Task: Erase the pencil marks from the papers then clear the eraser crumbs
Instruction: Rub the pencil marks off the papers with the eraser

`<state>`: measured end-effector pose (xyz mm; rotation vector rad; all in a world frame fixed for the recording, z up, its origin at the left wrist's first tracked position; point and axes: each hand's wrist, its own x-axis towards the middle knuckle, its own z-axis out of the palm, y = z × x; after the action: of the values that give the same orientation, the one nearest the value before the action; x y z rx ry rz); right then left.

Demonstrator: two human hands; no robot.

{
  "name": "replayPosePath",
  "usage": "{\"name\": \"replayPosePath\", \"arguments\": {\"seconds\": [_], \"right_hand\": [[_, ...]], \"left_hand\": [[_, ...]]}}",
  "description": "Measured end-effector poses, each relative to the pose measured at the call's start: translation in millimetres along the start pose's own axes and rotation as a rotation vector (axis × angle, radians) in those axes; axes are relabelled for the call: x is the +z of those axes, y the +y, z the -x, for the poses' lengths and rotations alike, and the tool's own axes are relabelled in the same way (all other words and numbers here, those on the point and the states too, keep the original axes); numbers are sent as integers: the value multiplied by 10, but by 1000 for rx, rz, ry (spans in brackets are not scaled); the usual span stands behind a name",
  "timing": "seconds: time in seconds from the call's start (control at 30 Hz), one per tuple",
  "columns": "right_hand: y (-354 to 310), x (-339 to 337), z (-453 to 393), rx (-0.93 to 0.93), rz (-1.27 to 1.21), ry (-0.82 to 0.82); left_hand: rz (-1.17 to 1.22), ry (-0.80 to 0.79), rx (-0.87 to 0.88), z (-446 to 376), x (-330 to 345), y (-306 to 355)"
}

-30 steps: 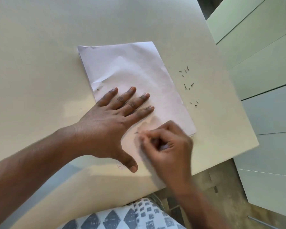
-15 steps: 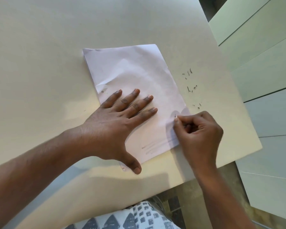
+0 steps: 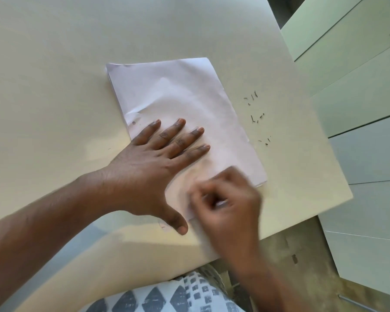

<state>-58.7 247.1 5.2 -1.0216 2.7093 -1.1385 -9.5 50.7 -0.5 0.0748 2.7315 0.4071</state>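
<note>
Head view, looking down: a stack of white papers point(image 3: 180, 113) lies tilted on a cream table point(image 3: 54, 75), its near corner close to the table's front edge. Thin edges of lower sheets show along the stack's left side, and a small punched hole sits near the left edge of the top sheet.

Left hand point(image 3: 149, 172) lies flat on the lower left part of the papers, 4 fingers straight and spread, thumb stretched out toward the near edge, pressing the stack down.

Right hand point(image 3: 225, 199) is blurred, over the near right corner of the papers, just beside the left thumb. Its fingers are curled inward around something small and pale; I cannot tell what it is.

Eraser crumbs point(image 3: 256, 115), small dark slivers, are scattered on the bare table just to the right of the papers, in 3 loose clusters.

Pale green cabinet doors point(image 3: 358, 86) stand to the right of the table. A grey and white patterned cloth point(image 3: 167, 298) shows at the bottom, below the table edge.
</note>
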Motion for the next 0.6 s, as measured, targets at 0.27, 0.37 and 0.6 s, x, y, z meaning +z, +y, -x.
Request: {"name": "replayPosePath", "arguments": {"seconds": [0.27,0.37,0.6], "right_hand": [[411,-439,-139,191,92,155],[64,-155,27,77,-5,12],[509,-504,-131,202,116,170]], "left_hand": [[12,-8,8,0,-14,-13],[8,-8,5,11,-3,-10],[13,-15,14,2,-15,-13]]}}
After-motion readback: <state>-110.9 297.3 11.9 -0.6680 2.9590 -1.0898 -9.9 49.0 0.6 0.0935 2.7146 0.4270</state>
